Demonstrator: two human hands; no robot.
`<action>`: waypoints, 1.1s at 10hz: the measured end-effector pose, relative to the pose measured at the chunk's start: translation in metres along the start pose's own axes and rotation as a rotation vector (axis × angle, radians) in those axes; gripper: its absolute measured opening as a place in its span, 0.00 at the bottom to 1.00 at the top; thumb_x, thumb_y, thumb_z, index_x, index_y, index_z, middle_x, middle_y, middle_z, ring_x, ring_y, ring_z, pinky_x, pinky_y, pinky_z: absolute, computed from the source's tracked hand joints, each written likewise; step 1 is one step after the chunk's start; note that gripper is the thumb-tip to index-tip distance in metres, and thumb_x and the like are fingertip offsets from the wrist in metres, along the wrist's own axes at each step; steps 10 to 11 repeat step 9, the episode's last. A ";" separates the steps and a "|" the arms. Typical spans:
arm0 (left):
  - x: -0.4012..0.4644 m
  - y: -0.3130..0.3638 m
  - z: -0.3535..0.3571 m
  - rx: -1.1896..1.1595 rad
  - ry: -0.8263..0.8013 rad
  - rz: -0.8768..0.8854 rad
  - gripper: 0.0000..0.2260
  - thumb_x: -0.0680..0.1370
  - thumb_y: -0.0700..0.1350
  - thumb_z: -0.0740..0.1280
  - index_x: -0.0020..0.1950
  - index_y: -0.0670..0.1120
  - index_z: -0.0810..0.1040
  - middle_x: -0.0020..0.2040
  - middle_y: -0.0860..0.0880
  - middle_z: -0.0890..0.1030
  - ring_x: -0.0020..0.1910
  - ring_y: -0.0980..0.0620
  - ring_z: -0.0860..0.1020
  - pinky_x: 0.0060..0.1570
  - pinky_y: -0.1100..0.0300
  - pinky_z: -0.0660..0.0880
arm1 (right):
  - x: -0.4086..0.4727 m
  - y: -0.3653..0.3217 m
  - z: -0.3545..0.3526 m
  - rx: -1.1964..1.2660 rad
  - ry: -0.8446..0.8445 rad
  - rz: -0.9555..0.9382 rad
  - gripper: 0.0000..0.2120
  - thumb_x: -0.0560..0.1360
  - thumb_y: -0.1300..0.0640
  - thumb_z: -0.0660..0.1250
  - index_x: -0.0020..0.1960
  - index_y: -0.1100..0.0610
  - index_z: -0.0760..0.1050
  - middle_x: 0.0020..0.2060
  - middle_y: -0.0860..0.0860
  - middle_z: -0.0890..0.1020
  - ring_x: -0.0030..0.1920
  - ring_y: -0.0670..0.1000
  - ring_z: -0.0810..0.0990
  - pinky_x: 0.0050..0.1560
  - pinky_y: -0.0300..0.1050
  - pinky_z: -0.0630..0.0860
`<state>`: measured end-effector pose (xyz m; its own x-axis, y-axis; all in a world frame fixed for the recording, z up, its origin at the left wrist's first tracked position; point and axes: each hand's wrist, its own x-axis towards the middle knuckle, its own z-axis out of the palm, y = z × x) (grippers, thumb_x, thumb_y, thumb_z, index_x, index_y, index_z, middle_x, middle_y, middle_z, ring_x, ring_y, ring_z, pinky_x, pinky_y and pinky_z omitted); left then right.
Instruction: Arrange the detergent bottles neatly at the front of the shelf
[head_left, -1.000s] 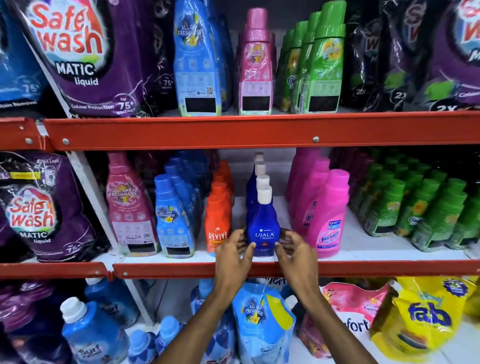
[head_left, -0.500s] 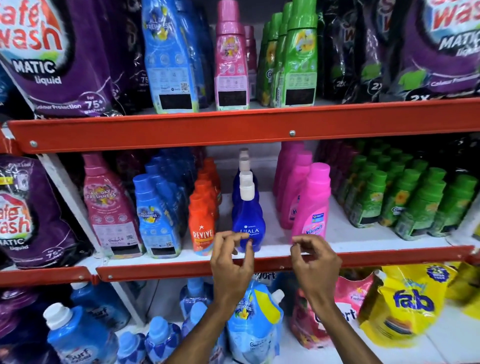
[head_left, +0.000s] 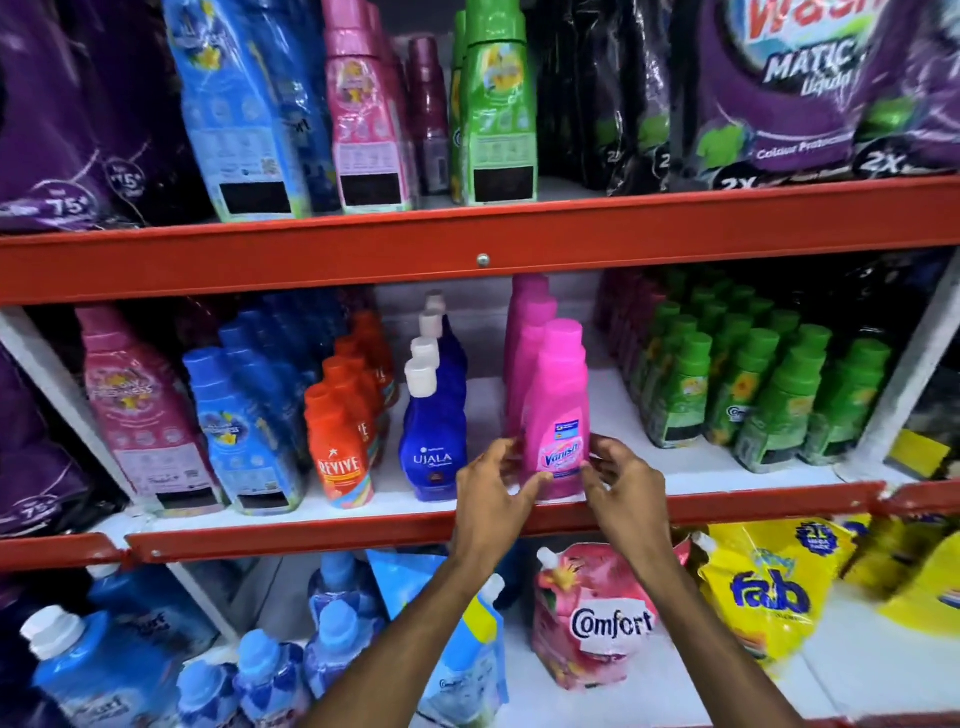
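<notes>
Both bare forearms reaching up and forward from the lower edge, converging, left hand (head_left: 491, 496) with fingers curled and thumb pointing right, right hand (head_left: 626, 493) mirrored just beside it, fingers bent inward, palms facing each other, a narrow gap between.

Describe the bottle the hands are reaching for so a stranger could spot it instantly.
Find the middle shelf between the two red rails. Right of the dark blue Ujala bottle stands a short row of pink bottles; take the front one, the Vanish bottle. It alone sits between the left hand and right hand, bright pink with a matching cap.
</notes>
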<state>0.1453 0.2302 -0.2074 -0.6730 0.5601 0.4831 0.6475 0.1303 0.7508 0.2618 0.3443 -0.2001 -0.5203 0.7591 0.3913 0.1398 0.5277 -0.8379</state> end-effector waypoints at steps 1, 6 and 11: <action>-0.001 0.005 -0.001 0.043 0.013 0.002 0.18 0.73 0.49 0.78 0.59 0.46 0.80 0.53 0.50 0.87 0.47 0.60 0.81 0.52 0.73 0.73 | 0.001 0.001 -0.002 0.006 -0.010 -0.002 0.15 0.74 0.65 0.69 0.61 0.60 0.79 0.49 0.50 0.85 0.42 0.40 0.81 0.41 0.17 0.68; -0.003 -0.001 0.002 0.084 0.030 -0.052 0.22 0.73 0.58 0.70 0.61 0.48 0.80 0.55 0.51 0.86 0.52 0.53 0.84 0.57 0.53 0.81 | 0.005 0.009 -0.001 0.060 -0.061 0.034 0.15 0.74 0.57 0.74 0.59 0.58 0.78 0.47 0.47 0.84 0.38 0.27 0.79 0.39 0.22 0.75; -0.001 -0.014 0.006 0.037 0.061 -0.009 0.25 0.73 0.60 0.72 0.65 0.48 0.79 0.59 0.50 0.85 0.56 0.54 0.83 0.59 0.51 0.81 | 0.003 0.006 -0.005 0.189 0.008 0.069 0.18 0.73 0.56 0.74 0.62 0.55 0.77 0.55 0.51 0.85 0.47 0.39 0.83 0.42 0.27 0.77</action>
